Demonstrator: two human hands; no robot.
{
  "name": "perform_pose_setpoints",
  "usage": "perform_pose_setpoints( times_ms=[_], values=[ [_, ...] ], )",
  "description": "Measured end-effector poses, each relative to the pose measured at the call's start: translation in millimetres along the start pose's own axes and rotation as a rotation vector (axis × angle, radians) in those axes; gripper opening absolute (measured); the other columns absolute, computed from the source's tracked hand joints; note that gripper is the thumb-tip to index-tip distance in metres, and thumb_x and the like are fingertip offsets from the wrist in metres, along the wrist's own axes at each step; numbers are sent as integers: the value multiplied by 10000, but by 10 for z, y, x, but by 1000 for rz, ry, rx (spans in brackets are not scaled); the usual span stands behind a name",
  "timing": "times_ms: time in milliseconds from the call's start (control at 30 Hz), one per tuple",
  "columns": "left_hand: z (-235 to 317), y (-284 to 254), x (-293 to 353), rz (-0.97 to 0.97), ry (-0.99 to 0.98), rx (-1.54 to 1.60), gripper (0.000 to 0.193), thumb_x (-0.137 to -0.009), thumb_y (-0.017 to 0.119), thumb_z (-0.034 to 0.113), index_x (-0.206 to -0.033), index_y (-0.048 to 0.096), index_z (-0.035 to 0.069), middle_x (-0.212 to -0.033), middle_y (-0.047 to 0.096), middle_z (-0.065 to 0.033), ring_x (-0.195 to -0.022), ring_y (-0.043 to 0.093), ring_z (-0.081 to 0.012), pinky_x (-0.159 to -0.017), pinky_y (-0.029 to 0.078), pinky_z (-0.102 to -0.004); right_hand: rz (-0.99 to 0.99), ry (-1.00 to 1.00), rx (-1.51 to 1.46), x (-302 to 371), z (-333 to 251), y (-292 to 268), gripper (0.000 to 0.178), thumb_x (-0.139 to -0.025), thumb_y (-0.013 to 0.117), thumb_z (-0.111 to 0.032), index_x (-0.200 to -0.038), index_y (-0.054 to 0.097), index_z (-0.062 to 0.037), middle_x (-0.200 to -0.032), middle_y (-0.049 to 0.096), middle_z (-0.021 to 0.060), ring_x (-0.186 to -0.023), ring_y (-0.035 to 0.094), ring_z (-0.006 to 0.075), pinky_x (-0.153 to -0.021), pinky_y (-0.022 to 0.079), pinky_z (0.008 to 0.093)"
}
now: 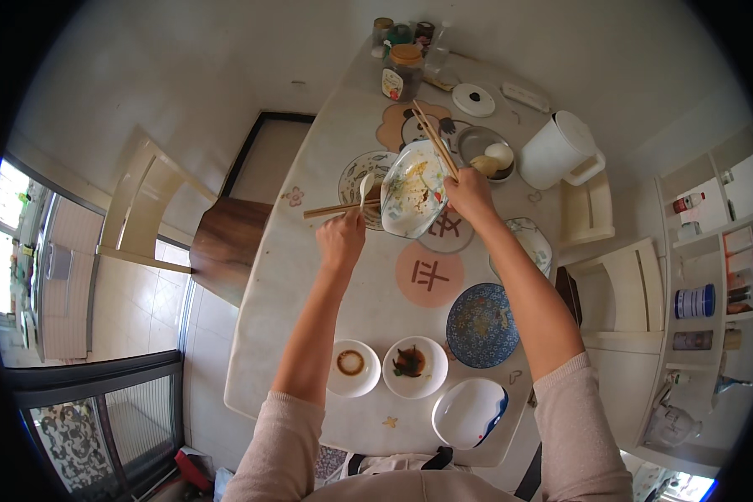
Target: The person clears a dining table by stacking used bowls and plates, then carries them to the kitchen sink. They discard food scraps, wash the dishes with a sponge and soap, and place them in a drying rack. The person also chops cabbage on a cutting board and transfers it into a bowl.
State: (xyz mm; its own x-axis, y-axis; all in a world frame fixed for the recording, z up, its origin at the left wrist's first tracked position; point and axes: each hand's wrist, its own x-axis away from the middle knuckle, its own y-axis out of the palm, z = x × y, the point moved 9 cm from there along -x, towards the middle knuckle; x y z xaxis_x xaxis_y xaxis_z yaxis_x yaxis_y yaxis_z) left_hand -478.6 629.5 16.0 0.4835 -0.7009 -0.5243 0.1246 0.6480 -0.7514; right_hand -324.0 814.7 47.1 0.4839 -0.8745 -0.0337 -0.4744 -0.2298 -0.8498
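"Dishes on the table, how many do you count?"

"Near the person I count two small white bowls (367, 381) with dark sauce, one white oval dish (464, 416) with blue edge, and one blue patterned plate (482, 328). Farther away are one fish-patterned plate (354, 170) and one grey bowl (475, 137), which contains two round foods, one white (499, 155) and one tan (483, 166). To the right of this bowl stands one white pitcher (550, 156)."

"And octagonal dishes?"

"Two. One floral octagonal dish (401, 219) is between the hands, raised and tilted, with food remains inside, and it covers part of the fish-patterned plate. A second floral dish (534, 243) is partly hidden by the right forearm."

"What do the hands hold?"

"The left hand (340, 240) is closed on one white spoon (366, 185), to the left of the raised dish. A second pair of chopsticks (326, 210) lies beside its fingers; whether it touches them, I cannot tell. The right hand (470, 197) is closed around one wooden pair of chopsticks (432, 136), at the right rim of the raised dish. How its fingers meet this rim is hidden."
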Motion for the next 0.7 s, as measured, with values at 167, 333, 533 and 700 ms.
perform_pose_setpoints(
  times_ms=[167, 333, 533, 700],
  values=[
    [161, -7, 70, -33, 22, 64, 58, -746, 590, 156, -716, 614, 113, -593, 585, -101, -541, 579, -282, -481, 450, -377, 10, 45, -216, 77, 28, -121, 240, -778, 509, -180, -679, 593, 22, -485, 559, 140, -473, 599, 246, -529, 483, 358],
    [-303, 179, 117, -134, -205, 90, 111, -780, 576, 174, -805, 650, 95, -634, 604, -136, -568, 603, -264, -516, 466, -338, 68, 74, -395, 279, 374, -194, 246, -778, 527, -161, -665, 575, 52, -468, 553, 138, -453, 604, 218, -473, 480, 334],
    [-303, 510, 747, -337, -948, 1217, 190, -845, 596, 207, -937, 614, 42, -842, 659, -59, -745, 627, -121, -681, 491, -237, -39, 626, -1268, 1242, 1379, 289, 225, -820, 610, -250, -844, 526, -42, -567, 518, 57, -410, 405, 73, -343, 274, 219],
    [336, 472, 1176, -430, -980, 1386, 172, -855, 590, 216, -910, 618, 56, -853, 656, -52, -775, 614, -119, -746, 480, -252, 183, 730, -1335, 1934, 2132, 73, 227, -817, 631, -252, -837, 507, -64, -549, 510, 55, -383, 373, 46, -340, 248, 198]
  ],
)
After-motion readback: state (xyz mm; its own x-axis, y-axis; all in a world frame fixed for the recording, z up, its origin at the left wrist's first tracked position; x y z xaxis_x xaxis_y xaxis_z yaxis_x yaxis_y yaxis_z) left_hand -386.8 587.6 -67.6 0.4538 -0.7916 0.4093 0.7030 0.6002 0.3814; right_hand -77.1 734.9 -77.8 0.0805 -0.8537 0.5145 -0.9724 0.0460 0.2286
